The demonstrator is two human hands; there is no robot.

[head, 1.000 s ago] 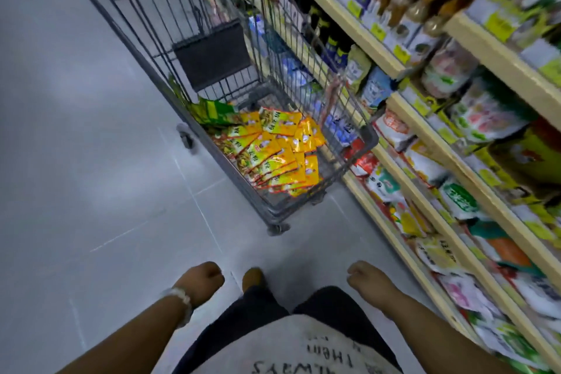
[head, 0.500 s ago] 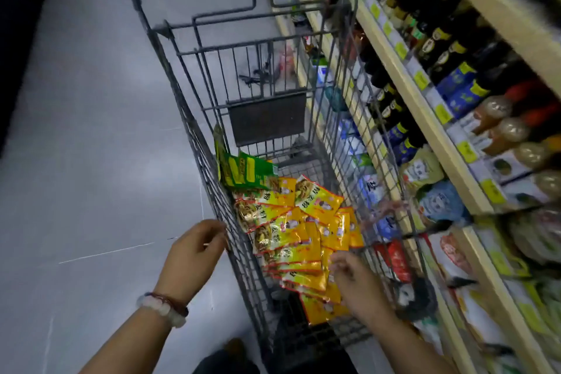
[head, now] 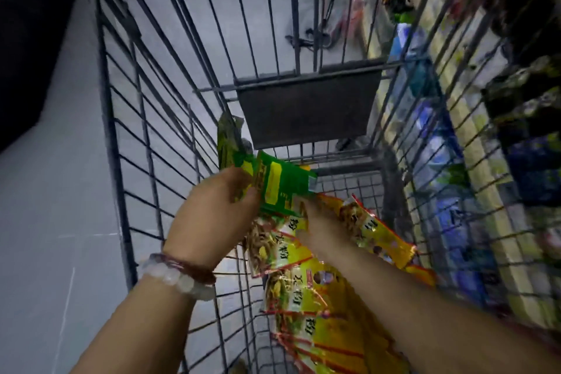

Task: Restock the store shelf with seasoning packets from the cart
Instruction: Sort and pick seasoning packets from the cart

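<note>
Both of my hands are inside the wire shopping cart [head: 127, 143]. My left hand [head: 212, 215], with a bead bracelet at the wrist, grips a bunch of green seasoning packets [head: 279, 182] near the cart's far end. My right hand [head: 321, 228] lies just right of it among the yellow seasoning packets [head: 309, 307], its fingertips under the green packets; its grip is hidden. Several yellow packets lie piled along the cart's bottom toward me. The store shelf [head: 473, 136] runs along the right, seen blurred through the cart's wires.
The cart's dark fold-down seat flap [head: 306, 112] hangs at the far end. Grey tiled floor [head: 45, 222] lies left of the cart. Blue and dark goods [head: 440, 143] fill the shelf's lower levels on the right.
I have leaned in over the cart. My left hand left the cart's rim and took hold of the green packets. My right hand moved forward through the yellow packets to the green ones.
</note>
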